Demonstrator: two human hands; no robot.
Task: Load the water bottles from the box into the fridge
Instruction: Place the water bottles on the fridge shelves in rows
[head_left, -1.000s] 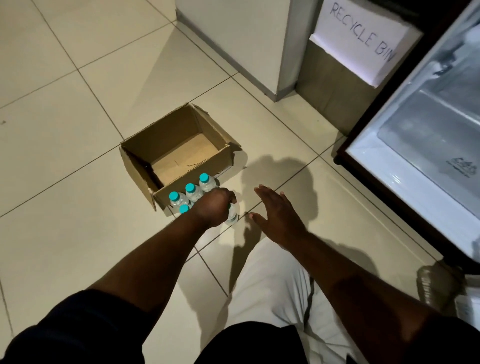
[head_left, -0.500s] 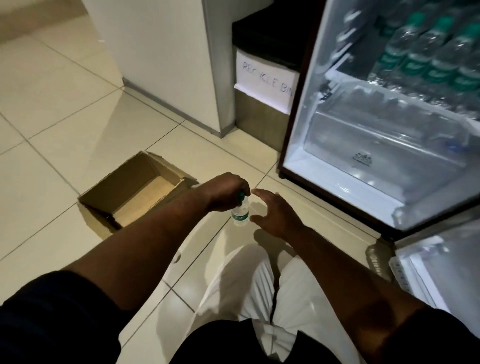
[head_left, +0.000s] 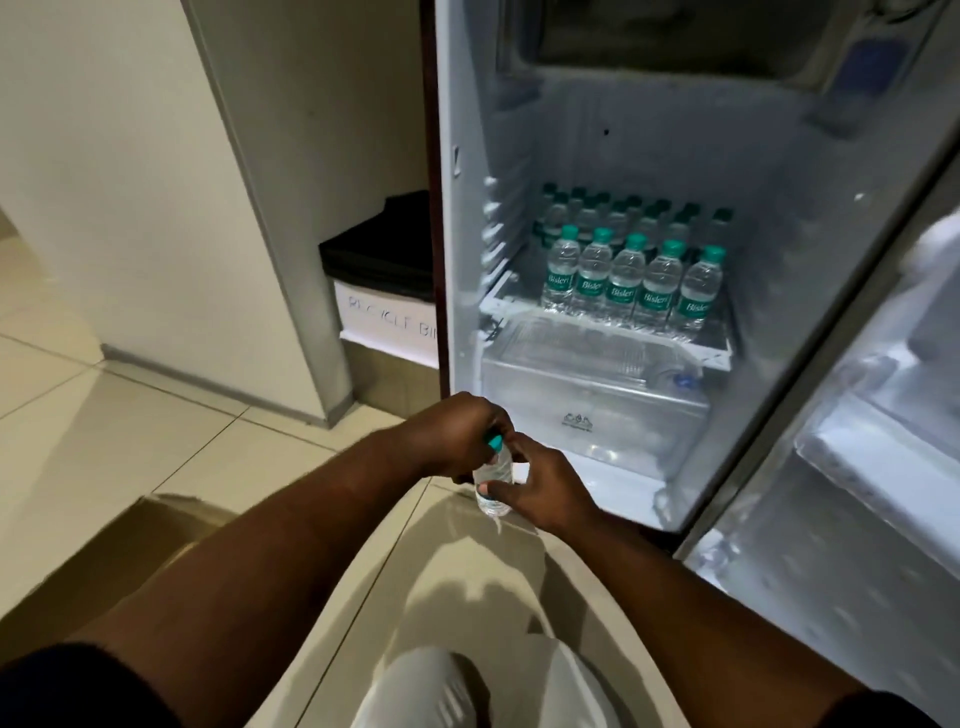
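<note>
Clearly both hands share one water bottle (head_left: 493, 480) before the open fridge (head_left: 649, 156): left hand (head_left: 457, 436) pinching its cap, right hand (head_left: 540, 488) closing round its body. Fumbled, it could drop; the far shelf (head_left: 717, 345) looks packed, so squeezing in might topple front bottles (head_left: 628, 278).
</note>
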